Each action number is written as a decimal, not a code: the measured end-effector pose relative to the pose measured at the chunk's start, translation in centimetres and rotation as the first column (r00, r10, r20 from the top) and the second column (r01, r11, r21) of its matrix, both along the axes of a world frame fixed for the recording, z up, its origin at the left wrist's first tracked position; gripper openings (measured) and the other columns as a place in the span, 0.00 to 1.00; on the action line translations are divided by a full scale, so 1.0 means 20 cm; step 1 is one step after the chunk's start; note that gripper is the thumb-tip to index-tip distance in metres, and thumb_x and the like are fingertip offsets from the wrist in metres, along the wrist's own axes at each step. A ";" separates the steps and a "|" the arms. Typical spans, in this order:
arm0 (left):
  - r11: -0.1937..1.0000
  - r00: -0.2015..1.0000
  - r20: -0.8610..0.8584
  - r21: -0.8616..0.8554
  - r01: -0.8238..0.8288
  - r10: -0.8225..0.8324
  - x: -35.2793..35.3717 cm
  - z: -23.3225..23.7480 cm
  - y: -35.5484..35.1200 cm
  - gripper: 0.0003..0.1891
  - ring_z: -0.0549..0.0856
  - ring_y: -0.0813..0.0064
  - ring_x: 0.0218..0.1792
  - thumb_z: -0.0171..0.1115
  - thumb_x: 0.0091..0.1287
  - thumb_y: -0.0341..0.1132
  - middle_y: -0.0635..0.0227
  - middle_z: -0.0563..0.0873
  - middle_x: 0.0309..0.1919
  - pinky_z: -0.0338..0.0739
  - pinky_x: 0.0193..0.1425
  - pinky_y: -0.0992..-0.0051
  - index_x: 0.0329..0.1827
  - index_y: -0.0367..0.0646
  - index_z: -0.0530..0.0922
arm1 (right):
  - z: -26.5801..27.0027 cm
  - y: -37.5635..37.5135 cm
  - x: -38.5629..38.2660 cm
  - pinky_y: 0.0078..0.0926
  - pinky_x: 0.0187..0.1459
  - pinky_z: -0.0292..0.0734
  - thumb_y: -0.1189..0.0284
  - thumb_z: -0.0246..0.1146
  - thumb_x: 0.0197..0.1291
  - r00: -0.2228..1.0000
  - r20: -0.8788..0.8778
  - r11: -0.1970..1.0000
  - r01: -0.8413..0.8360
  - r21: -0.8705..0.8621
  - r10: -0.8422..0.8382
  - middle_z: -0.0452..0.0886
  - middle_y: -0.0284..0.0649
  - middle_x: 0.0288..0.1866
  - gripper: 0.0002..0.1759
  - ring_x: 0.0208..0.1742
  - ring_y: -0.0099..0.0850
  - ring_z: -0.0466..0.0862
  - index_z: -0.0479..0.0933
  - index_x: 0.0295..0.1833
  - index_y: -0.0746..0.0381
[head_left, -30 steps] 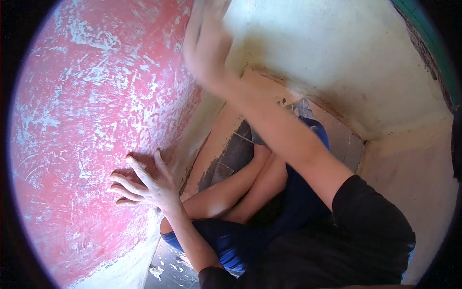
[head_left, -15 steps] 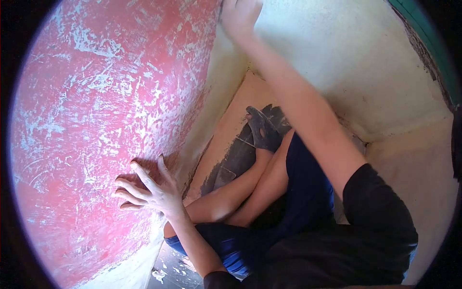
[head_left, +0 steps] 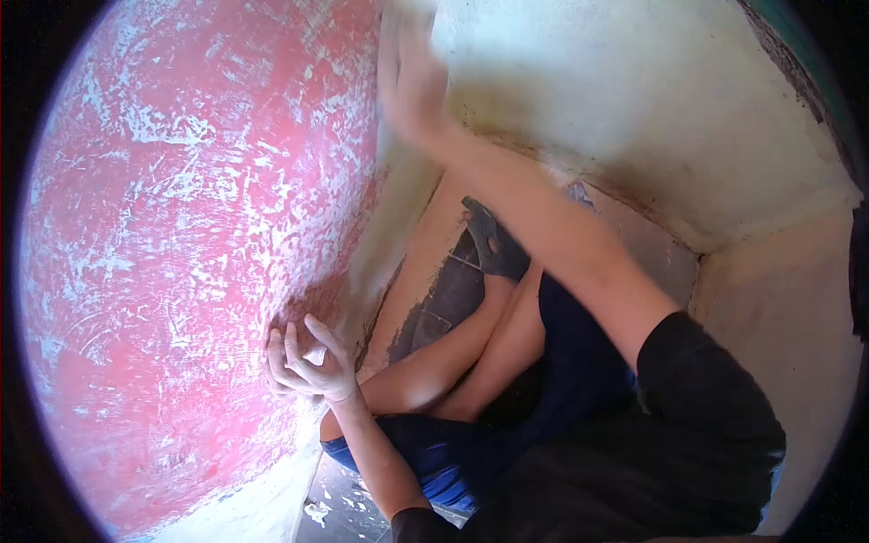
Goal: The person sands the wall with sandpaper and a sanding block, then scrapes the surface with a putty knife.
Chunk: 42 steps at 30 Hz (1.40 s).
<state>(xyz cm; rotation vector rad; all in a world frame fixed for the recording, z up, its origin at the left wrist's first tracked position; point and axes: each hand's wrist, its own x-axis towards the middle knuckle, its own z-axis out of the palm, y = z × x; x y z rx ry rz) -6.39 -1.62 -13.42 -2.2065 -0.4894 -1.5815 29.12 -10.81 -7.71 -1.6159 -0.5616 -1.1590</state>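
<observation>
My left hand (head_left: 312, 362) is beside the lower part of a pink wall (head_left: 181, 271) mottled with white patches. Its fingers are loosely bent and apart, the thumb is raised, and nothing shows in the palm. Higher up, my right hand (head_left: 416, 95) reaches to the wall's right edge, where the pink meets a pale strip (head_left: 376, 262). Motion smears its fingers, and I cannot tell whether they hold anything.
My crossed legs (head_left: 434, 371) and a dark sandal (head_left: 493, 244) fill the corner below my arms. Off-white walls (head_left: 615, 100) rise behind. Pale flakes (head_left: 317, 512) lie on the dark floor at the bottom left.
My right hand has moved down and left along the wall's edge. My left hand has shifted right and slightly down, and its spread fingers have curled in.
</observation>
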 end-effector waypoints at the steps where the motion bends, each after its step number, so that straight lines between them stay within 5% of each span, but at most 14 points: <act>1: 1.000 1.000 -0.012 -0.005 0.000 -0.001 0.00 -0.01 0.00 0.15 0.81 0.66 0.58 0.78 0.66 0.34 0.66 0.86 0.52 0.67 0.61 0.65 0.53 0.45 0.84 | 0.11 -0.04 0.10 0.39 0.30 0.81 0.75 0.58 0.73 0.999 -0.027 1.000 -0.029 0.001 0.029 0.84 0.61 0.52 0.29 0.34 0.53 0.86 0.69 0.78 0.66; 4: 1.000 1.000 0.006 -0.005 0.031 -0.031 0.03 -0.02 0.02 0.14 0.83 0.67 0.49 0.79 0.65 0.33 0.68 0.85 0.47 0.69 0.54 0.64 0.49 0.47 0.83 | 0.30 -0.09 0.07 0.53 0.43 0.78 0.66 0.49 0.82 0.981 -0.038 0.963 -0.177 0.201 0.188 0.84 0.62 0.49 0.24 0.45 0.59 0.85 0.74 0.73 0.67; 8: 0.997 0.997 0.013 -0.031 0.071 -0.070 0.06 -0.05 0.03 0.15 0.80 0.68 0.47 0.80 0.62 0.34 0.73 0.82 0.43 0.70 0.54 0.63 0.49 0.51 0.84 | -0.24 0.08 -0.29 0.39 0.31 0.82 0.76 0.59 0.72 0.996 0.032 0.996 0.085 0.006 -0.085 0.81 0.62 0.63 0.28 0.37 0.51 0.88 0.71 0.75 0.68; 11: 0.996 0.997 0.004 -0.030 0.081 -0.080 0.05 -0.05 0.03 0.13 0.81 0.68 0.42 0.80 0.63 0.33 0.73 0.82 0.41 0.70 0.51 0.63 0.46 0.51 0.83 | -0.63 0.10 -0.48 0.39 0.34 0.84 0.76 0.60 0.71 0.997 0.068 0.998 -0.028 -0.048 0.031 0.79 0.63 0.67 0.28 0.41 0.50 0.90 0.72 0.75 0.69; 13: 0.996 0.996 -0.014 -0.012 0.084 -0.084 0.03 -0.02 0.04 0.12 0.80 0.69 0.39 0.78 0.65 0.29 0.70 0.82 0.38 0.70 0.48 0.66 0.44 0.45 0.81 | -0.60 0.05 -0.53 0.39 0.37 0.86 0.75 0.60 0.72 0.973 -0.193 0.987 -0.141 -0.082 0.123 0.77 0.65 0.70 0.27 0.45 0.52 0.90 0.72 0.75 0.68; 17: 0.996 0.995 0.051 -0.032 0.088 -0.087 -0.02 -0.02 0.08 0.12 0.79 0.69 0.37 0.78 0.65 0.28 0.70 0.80 0.35 0.69 0.45 0.66 0.40 0.45 0.78 | -0.07 0.02 -0.07 0.43 0.30 0.81 0.76 0.58 0.73 0.983 0.149 0.994 0.112 0.001 -0.111 0.80 0.64 0.65 0.24 0.31 0.53 0.86 0.74 0.73 0.67; 22: 0.998 0.998 0.043 -0.044 0.054 -0.052 0.00 0.01 0.07 0.15 0.76 0.70 0.34 0.77 0.65 0.28 0.72 0.76 0.31 0.66 0.42 0.66 0.35 0.47 0.73 | 0.38 -0.08 0.11 0.52 0.45 0.79 0.66 0.50 0.82 0.989 0.041 0.956 -0.146 0.255 0.141 0.84 0.63 0.50 0.23 0.46 0.59 0.85 0.74 0.73 0.67; 24: 0.997 0.998 0.043 -0.050 0.053 -0.051 0.00 0.00 0.08 0.15 0.76 0.70 0.34 0.77 0.66 0.28 0.73 0.76 0.31 0.66 0.42 0.66 0.36 0.47 0.74 | 0.07 -0.02 0.07 0.45 0.33 0.82 0.75 0.57 0.75 0.993 -0.083 0.994 -0.075 0.083 0.082 0.80 0.66 0.64 0.20 0.37 0.55 0.87 0.76 0.68 0.70; 26: 0.996 0.997 0.045 -0.058 0.062 -0.059 0.02 0.00 0.08 0.15 0.76 0.70 0.34 0.78 0.66 0.29 0.73 0.76 0.31 0.66 0.43 0.65 0.36 0.47 0.74 | -0.27 0.10 -0.11 0.41 0.36 0.85 0.78 0.60 0.72 0.960 0.163 0.973 0.216 0.078 -0.226 0.79 0.67 0.64 0.21 0.38 0.55 0.89 0.76 0.68 0.72; 29: 0.999 0.998 0.035 -0.029 0.046 -0.045 0.01 0.01 0.06 0.15 0.76 0.70 0.34 0.77 0.66 0.29 0.73 0.76 0.31 0.67 0.43 0.65 0.35 0.47 0.73 | -0.59 0.08 -0.47 0.40 0.37 0.86 0.78 0.61 0.70 0.996 0.048 0.996 -0.076 0.044 0.074 0.79 0.69 0.64 0.23 0.37 0.55 0.90 0.75 0.69 0.72; 35: 0.995 0.997 0.038 -0.072 0.064 -0.061 -0.03 -0.02 0.10 0.16 0.76 0.71 0.33 0.78 0.66 0.30 0.74 0.76 0.30 0.66 0.43 0.66 0.34 0.48 0.73 | -0.04 -0.01 -0.02 0.39 0.28 0.81 0.79 0.61 0.68 1.000 0.025 0.999 -0.006 -0.049 0.007 0.82 0.64 0.61 0.28 0.28 0.50 0.86 0.73 0.74 0.67; 38: 0.998 1.000 0.019 -0.056 0.014 -0.013 -0.01 0.01 0.07 0.15 0.76 0.72 0.32 0.77 0.66 0.31 0.74 0.76 0.29 0.66 0.43 0.67 0.34 0.48 0.73 | 0.33 -0.14 0.15 0.50 0.49 0.81 0.67 0.48 0.82 0.982 0.073 0.908 0.187 -0.375 -0.173 0.84 0.62 0.55 0.24 0.50 0.59 0.85 0.73 0.75 0.66; 40: 0.998 1.000 0.028 -0.056 0.013 -0.011 0.03 0.04 0.05 0.15 0.76 0.72 0.32 0.77 0.66 0.31 0.74 0.76 0.30 0.66 0.43 0.66 0.34 0.48 0.73 | 0.35 -0.08 0.17 0.52 0.48 0.80 0.69 0.49 0.80 0.990 -0.052 0.978 -0.120 0.173 0.131 0.84 0.62 0.54 0.25 0.49 0.58 0.85 0.71 0.76 0.67; 42: 0.999 0.999 0.033 -0.051 0.014 -0.013 0.03 0.04 0.06 0.15 0.76 0.72 0.32 0.77 0.67 0.31 0.74 0.76 0.30 0.66 0.43 0.66 0.34 0.48 0.73 | 0.02 0.01 0.15 0.39 0.28 0.81 0.77 0.61 0.69 0.995 0.097 0.999 0.000 0.046 -0.005 0.82 0.66 0.61 0.29 0.28 0.50 0.86 0.71 0.76 0.67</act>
